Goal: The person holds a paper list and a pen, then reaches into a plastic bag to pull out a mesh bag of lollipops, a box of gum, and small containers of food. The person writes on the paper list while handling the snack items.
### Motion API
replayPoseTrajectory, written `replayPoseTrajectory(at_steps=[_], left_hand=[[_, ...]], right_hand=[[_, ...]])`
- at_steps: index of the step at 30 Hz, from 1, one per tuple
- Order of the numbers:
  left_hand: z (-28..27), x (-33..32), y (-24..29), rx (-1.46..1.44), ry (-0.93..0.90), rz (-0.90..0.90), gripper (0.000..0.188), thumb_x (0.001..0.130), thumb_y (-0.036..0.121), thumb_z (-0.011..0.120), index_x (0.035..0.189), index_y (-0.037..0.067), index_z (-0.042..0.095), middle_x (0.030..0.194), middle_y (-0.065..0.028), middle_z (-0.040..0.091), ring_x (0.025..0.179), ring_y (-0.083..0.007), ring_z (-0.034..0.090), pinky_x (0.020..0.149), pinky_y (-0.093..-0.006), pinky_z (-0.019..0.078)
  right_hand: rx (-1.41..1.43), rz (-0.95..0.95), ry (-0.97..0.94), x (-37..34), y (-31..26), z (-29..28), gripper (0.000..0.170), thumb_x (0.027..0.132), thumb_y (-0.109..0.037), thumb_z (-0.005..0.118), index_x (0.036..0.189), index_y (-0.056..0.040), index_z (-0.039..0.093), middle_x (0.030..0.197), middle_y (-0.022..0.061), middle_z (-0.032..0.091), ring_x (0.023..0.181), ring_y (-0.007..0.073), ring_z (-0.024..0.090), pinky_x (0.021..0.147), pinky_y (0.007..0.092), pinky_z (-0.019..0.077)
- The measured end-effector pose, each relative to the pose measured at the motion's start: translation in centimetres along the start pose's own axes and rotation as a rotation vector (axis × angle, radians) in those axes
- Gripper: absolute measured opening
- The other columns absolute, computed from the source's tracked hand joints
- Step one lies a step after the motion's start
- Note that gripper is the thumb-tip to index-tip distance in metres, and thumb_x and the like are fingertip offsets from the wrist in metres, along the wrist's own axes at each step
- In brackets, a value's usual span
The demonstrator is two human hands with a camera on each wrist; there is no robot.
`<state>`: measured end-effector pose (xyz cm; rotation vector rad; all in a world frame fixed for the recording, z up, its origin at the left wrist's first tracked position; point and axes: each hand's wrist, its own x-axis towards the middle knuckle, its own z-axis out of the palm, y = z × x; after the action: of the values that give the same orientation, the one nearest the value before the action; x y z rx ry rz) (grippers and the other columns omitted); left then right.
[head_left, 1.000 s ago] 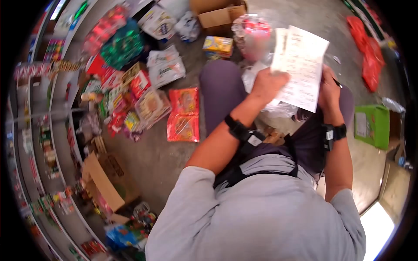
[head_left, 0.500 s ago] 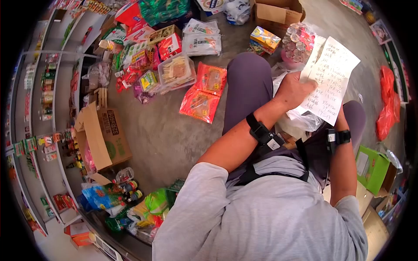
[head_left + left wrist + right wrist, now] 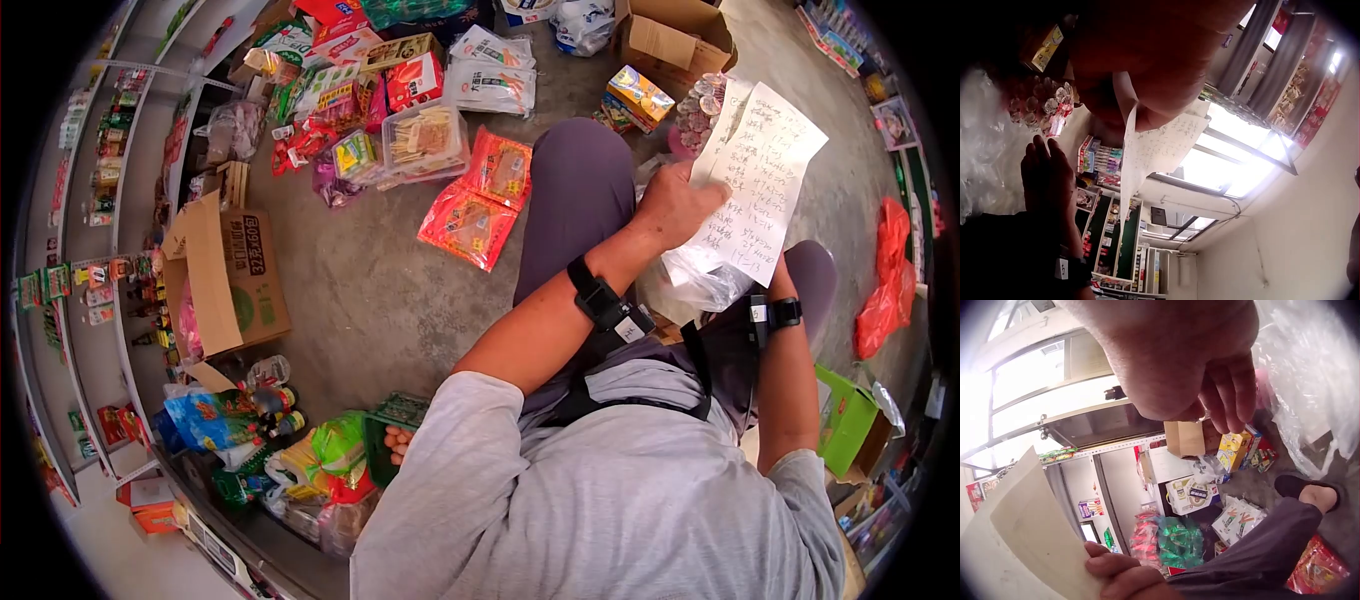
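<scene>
Two handwritten sheets of paper (image 3: 765, 180) (image 3: 1160, 147) (image 3: 1038, 531) are pinched by my left hand (image 3: 680, 208) (image 3: 1147, 56) (image 3: 1129, 578), thumb on top, above the lap. Mostly hidden behind the sheets in the head view, my right hand (image 3: 782, 282) (image 3: 1047, 178) (image 3: 1179, 362) is apart from them. Its fingers bend loosely in the right wrist view, and a dark pen end (image 3: 1113, 394) sticks out beside it. Below the hands lies clear plastic (image 3: 705, 280) (image 3: 988, 150) (image 3: 1310, 381), with a jar of shiny wrapped pieces (image 3: 698, 115) (image 3: 1041, 106) beyond.
Red packets (image 3: 480, 205), a clear tub (image 3: 425, 140), white packets (image 3: 492, 75) and a yellow box (image 3: 640, 98) lie on the floor. Cartons (image 3: 235, 275) stand at left and top. A red bag (image 3: 885, 285) and green box (image 3: 848, 420) are at right; shelves line the left.
The head view has shifted, bringing the lower-left goods and a green basket into sight. The sheets moved slightly with my left hand; my right hand went from partly visible to mostly behind them.
</scene>
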<state>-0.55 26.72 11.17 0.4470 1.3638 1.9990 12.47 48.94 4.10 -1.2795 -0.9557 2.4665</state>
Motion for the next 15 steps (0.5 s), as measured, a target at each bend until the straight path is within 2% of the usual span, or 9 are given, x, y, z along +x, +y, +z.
replayPoseTrajectory(at_steps=[6,11,13,15], left_hand=[[0.2,-0.2,0.2,-0.014,-0.015,0.031,0.026,0.089,0.015,0.069,0.109,-0.002,0.074,0.097,-0.0093,0.077,0.084,-0.0134,0.070,0.077,-0.0316,0.0561],[0.2,-0.2,0.4,-0.017,-0.013,0.026,0.025,0.090,0.013,0.068,0.109,-0.002,0.074,0.097,-0.0083,0.077,0.085,-0.0129,0.070,0.077,-0.0313,0.0559],[0.3,-0.2,0.2,-0.014,-0.008,0.030,0.025,0.090,0.013,0.068,0.110,-0.002,0.073,0.098,-0.0081,0.076,0.085,-0.0128,0.070,0.077,-0.0312,0.0558],[0.3,-0.2,0.3,-0.017,-0.008,0.030,0.025,0.090,0.012,0.067,0.110,-0.002,0.073,0.098,-0.0080,0.076,0.085,-0.0128,0.070,0.077,-0.0312,0.0558]], right_hand=[[-0.084,-0.055,-0.010,-0.6,0.0,0.4,0.051,0.105,-0.036,0.048,0.139,0.0033,0.052,0.128,0.0154,0.066,0.110,0.0255,0.068,0.091,0.0353,0.0569],[-0.287,-0.206,-0.011,-1.4,-1.1,1.2,0.056,0.107,-0.041,0.045,0.141,0.0033,0.050,0.130,0.0163,0.065,0.111,0.0263,0.068,0.090,0.0356,0.0575],[-0.273,-0.261,-0.086,-3.0,-1.6,2.7,0.058,0.107,-0.044,0.044,0.141,0.0033,0.049,0.131,0.0167,0.064,0.111,0.0266,0.068,0.090,0.0357,0.0578],[-0.166,-0.269,-0.237,-5.7,-2.1,5.3,0.061,0.107,-0.046,0.044,0.143,0.0034,0.049,0.135,0.0178,0.062,0.118,0.0270,0.065,0.098,0.0371,0.0536]])
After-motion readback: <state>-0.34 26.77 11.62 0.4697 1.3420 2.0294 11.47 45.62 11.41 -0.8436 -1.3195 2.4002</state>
